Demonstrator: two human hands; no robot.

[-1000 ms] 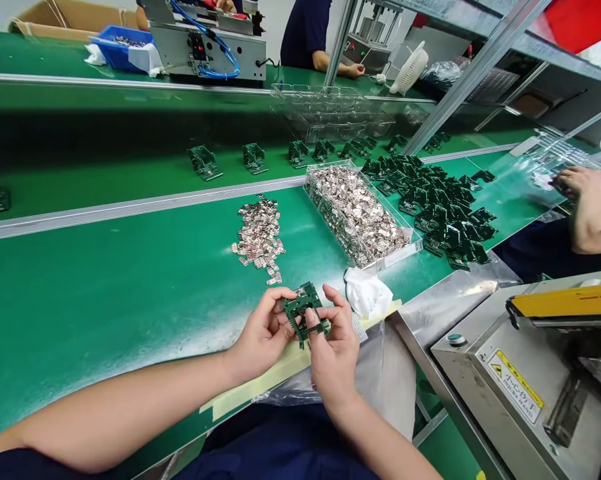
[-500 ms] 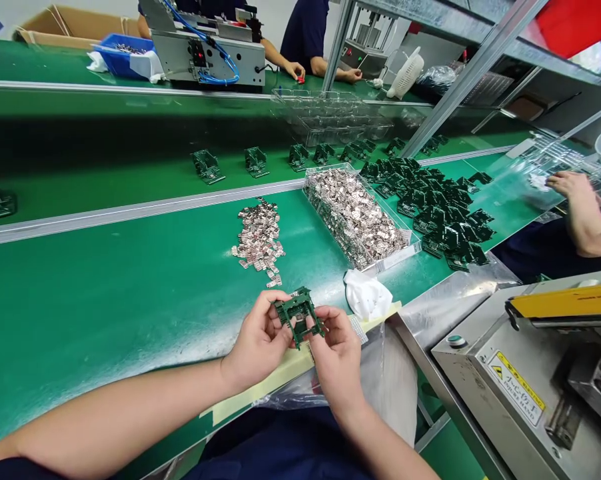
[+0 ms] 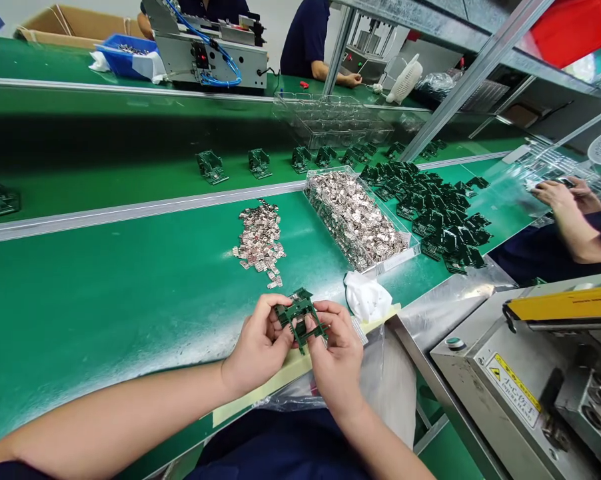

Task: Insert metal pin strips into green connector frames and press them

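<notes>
Both my hands hold one small dark green plastic frame [image 3: 300, 320] just above the near edge of the green bench. My left hand [image 3: 258, 347] grips its left side with fingers curled. My right hand [image 3: 336, 357] pinches its right side, thumb on top. Beyond the frame lies a loose heap of small silvery metal pieces [image 3: 259, 241]. A clear tray [image 3: 411, 248] to the right is filled with more of those metal pieces. A pile of dark green plastic frames [image 3: 443, 213] lies past the tray.
A white cloth [image 3: 366, 297] lies by the tray. A grey machine [image 3: 530, 373] with a yellow bar stands at the right. Single green frames [image 3: 258, 163] ride the far conveyor. A co-worker's hands [image 3: 560, 197] work at the right; other people stand beyond a machine [image 3: 205, 53].
My hands have kept hold of the green frame and turned it slightly. The co-worker's hands on the right have shifted. A hand at the far bench has drawn back.
</notes>
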